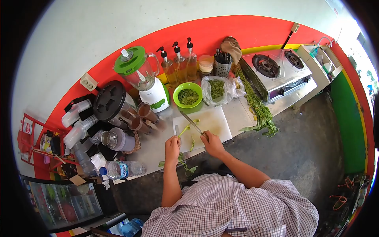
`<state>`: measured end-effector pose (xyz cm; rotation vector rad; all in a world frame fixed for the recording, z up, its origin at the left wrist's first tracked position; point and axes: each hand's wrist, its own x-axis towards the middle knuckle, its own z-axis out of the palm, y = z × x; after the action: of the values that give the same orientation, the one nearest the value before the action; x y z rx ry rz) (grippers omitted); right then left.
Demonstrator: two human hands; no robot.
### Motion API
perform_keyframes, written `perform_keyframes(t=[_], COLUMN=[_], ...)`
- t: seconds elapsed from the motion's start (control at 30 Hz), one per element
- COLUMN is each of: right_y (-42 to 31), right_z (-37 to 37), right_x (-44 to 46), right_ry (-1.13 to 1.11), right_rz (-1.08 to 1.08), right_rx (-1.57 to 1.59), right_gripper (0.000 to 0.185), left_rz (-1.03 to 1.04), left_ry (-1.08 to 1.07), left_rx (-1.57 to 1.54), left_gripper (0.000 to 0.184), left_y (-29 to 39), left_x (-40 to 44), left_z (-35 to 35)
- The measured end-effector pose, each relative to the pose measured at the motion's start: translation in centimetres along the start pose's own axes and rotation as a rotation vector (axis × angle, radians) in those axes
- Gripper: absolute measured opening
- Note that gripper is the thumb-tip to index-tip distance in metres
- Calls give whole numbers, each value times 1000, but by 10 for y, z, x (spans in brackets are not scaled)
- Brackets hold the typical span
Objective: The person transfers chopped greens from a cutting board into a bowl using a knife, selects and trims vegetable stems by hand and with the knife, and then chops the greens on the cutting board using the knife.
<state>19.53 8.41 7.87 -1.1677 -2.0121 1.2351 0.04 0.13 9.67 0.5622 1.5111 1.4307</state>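
My right hand (213, 144) is closed round the handle of a knife (191, 123), whose blade slants up and left over the white cutting board (219, 122). My left hand (172, 149) pinches a thin green stem (184, 130) at the board's left edge, and the stem runs up towards the blade. A short green piece (192, 143) lies on the board between my hands. Leafy scraps (189, 169) hang at the counter's front edge below. Behind the board stands a green bowl (187, 84) of chopped greens, beside a plastic bag (216, 90) with more chopped greens.
A leafy bunch (258, 106) lies right of the board, before a gas stove (276, 73). A blender (154, 94), pump bottles (179, 65) and brown cups (139, 124) stand behind and left. A water bottle (124, 169) lies at the front left edge.
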Motion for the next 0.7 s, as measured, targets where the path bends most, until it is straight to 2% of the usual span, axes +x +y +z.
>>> perform_keyframes(t=[0.07,0.13,0.27,0.33,0.53,0.7], right_y=[2,-9,-9,0,-11,-16], right_z=[-2,-10,-2,6,-5,-3], right_x=[0,-5,-6,-1,-9,-12], right_ry=[22,20,-31,3,-45,-47], right_rz=[27,-149,-143,51,-33,-37], right_rx=[-12,0,140,202,201,206], right_gripper=[26,25,27,28,27,25], left_rz=[-6,-17,-16,8,33,76], left_ry=[6,13,-52,-61,-94,-104], left_rx=[8,10,-27,-12,-50,-45], left_gripper=[34,33,31,30,29,19], left_y=[2,4,6,6,6,4], left_x=[-1,-4,-2,-2,-2,-4], left_z=[0,2,5,6,-2,-2])
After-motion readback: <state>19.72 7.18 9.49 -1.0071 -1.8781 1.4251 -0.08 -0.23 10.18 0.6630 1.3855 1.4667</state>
